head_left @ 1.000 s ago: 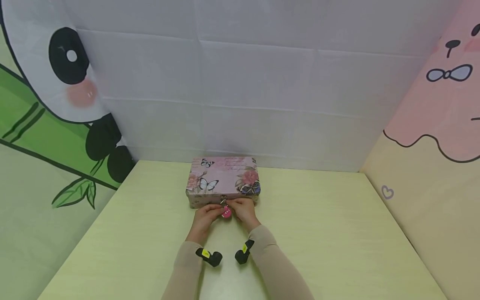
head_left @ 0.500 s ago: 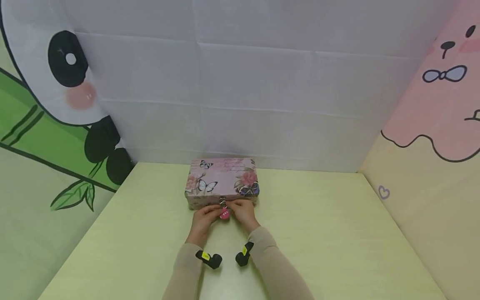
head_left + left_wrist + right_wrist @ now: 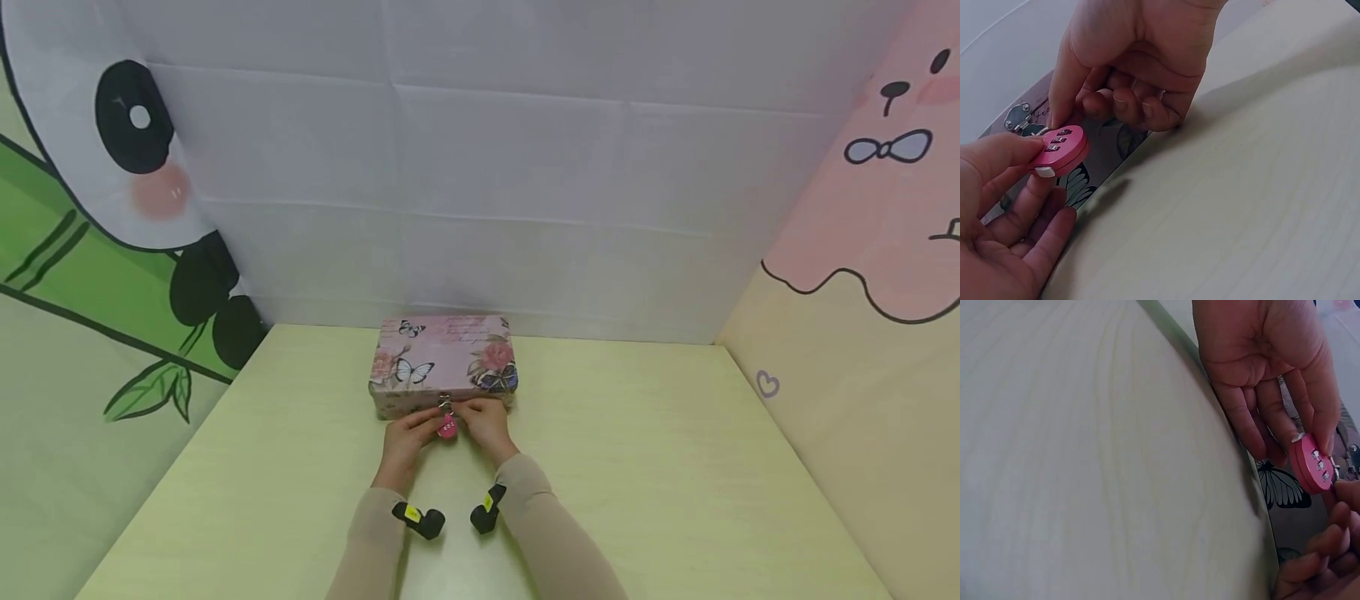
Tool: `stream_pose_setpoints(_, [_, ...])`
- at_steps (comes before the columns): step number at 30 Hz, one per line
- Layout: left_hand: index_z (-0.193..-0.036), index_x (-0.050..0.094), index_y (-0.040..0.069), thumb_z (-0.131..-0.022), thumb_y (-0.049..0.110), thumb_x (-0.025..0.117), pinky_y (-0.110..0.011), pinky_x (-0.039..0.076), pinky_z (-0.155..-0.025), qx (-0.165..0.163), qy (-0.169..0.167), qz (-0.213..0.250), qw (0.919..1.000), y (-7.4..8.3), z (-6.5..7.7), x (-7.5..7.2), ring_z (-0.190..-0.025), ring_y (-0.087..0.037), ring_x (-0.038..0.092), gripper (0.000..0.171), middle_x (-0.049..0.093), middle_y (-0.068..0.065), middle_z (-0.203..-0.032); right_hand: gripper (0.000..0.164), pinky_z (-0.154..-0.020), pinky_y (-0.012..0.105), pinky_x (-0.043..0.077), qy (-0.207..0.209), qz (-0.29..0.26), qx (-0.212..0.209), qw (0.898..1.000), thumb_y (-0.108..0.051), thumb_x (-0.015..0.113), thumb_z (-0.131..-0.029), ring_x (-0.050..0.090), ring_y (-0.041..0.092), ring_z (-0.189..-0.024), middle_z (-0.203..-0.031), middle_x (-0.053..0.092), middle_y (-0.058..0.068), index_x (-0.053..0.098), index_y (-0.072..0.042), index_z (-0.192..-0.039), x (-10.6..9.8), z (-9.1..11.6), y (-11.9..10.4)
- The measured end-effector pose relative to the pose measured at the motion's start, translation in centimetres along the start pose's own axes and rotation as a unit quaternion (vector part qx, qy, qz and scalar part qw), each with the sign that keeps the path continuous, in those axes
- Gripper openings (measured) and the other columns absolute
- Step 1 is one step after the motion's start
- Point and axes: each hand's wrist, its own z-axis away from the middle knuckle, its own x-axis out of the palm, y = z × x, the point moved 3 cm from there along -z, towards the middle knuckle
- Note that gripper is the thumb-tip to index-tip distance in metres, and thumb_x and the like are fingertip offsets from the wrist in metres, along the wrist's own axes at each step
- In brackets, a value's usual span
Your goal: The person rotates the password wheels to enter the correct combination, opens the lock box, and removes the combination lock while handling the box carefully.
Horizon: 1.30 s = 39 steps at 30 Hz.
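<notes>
A pink combination padlock [image 3: 447, 427] hangs at the metal hasp [image 3: 1018, 117] on the front of a pink tin box [image 3: 444, 354] printed with butterflies and flowers. Thumb and fingers of my left hand [image 3: 403, 443] pinch the padlock's body from the left. From the other side, my right hand [image 3: 489, 427] holds the padlock by its shackle end with thumb and forefinger; its other fingers are curled. Number dials face up on the padlock [image 3: 1313, 464] in the right wrist view. Fingertips partly hide the shackle, so whether it is locked does not show.
The box stands at the back of a pale wood-grain table [image 3: 637, 467], close to a white cloth backdrop [image 3: 510, 167]. Cartoon-printed panels rise at both sides. Black wrist cameras [image 3: 429, 523] sit on both beige sleeves [image 3: 551, 525].
The padlock's face has tilted slightly between the fingers. Both hands stay at the hasp, and the box keeps its place; the head view has shifted a little.
</notes>
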Motion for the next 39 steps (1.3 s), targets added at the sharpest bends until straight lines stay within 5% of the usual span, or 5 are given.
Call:
stream_pose_setpoints(18, [-0.117, 0.069, -0.008, -0.093, 0.005, 0.067, -0.028, 0.056, -0.065, 0.004, -0.01, -0.087, 0.9962, 1.3, 0.4, 0.2, -0.073, -0.007, 0.065, 0.027, 0.069, -0.02, -0.114, 0.018, -0.053, 0.022, 0.036, 0.055, 0.037, -0.051, 0.997, -0.008, 0.074, -0.084, 0.045, 0.007, -0.057, -0.059, 0.055, -0.005, 0.071, 0.003, -0.068, 0.3, 0.3, -0.1])
stream_pose_setpoints(32, [-0.111, 0.071, -0.008, -0.094, 0.004, 0.064, -0.024, 0.047, -0.06, 0.071, -0.008, -0.197, 0.9779, 2.5, 0.7, 0.6, -0.069, -0.009, 0.055, 0.021, 0.071, -0.019, -0.103, 0.017, -0.051, 0.02, 0.035, 0.05, -0.016, -0.011, 0.999, -0.006, 0.075, -0.083, 0.044, 0.006, -0.054, -0.055, 0.052, -0.008, 0.071, 0.004, -0.07, 0.3, 0.3, 0.2])
stream_pose_setpoints(39, [-0.106, 0.073, -0.008, -0.093, 0.005, 0.066, -0.023, 0.045, -0.063, 0.086, 0.004, -0.215, 0.9729, 2.7, 0.5, 0.7, -0.073, -0.01, 0.054, 0.019, 0.073, -0.017, -0.098, 0.019, -0.052, 0.021, 0.036, 0.045, -0.014, -0.008, 0.999, -0.007, 0.074, -0.084, 0.045, 0.006, -0.054, -0.055, 0.052, -0.008, 0.072, 0.004, -0.07, 0.3, 0.2, 0.4])
